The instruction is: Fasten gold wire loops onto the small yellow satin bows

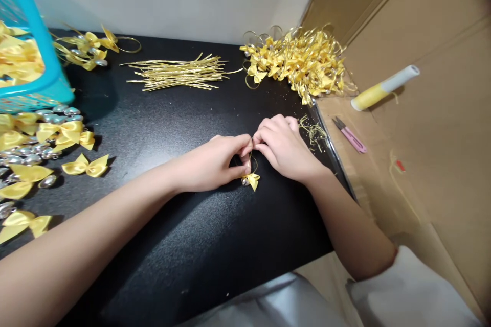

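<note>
Over the black table, my left hand pinches a thin gold cord that forms a small loop. From the loop hangs a yellow ribbon bow with a silver bead beside it, just below my left fingertips. Close on the right, my right hand has its fingers pressed together at the upper end of the cord. The fingertips of both hands nearly meet there. Whether the cord is knotted or only crossed is too small to tell.
A turquoise basket of yellow bows stands at left, with loose bows and silver beads before it. Gold cords lie at the back beside a pile of looped bows. Pink thread snips and cord scraps lie right.
</note>
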Action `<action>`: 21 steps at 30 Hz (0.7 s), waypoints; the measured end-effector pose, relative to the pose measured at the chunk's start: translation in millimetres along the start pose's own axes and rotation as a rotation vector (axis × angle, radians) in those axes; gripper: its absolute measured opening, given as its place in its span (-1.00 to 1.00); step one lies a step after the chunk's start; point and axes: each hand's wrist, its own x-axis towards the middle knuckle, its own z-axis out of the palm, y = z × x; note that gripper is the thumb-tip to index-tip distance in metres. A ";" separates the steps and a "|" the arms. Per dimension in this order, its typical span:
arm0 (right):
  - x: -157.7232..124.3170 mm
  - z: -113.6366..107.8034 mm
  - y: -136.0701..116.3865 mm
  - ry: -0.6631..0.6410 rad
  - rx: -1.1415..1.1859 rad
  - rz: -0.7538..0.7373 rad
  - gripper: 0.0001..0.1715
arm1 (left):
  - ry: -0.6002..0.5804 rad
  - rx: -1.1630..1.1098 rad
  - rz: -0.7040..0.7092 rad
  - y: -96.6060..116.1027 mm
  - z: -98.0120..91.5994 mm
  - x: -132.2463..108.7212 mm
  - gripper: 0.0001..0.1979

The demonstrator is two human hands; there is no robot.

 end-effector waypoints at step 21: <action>-84.9 -35.5 79.0 0.236 -0.268 0.853 -0.54 | -0.026 -0.053 0.040 -3.9 -1.3 -0.2 -0.85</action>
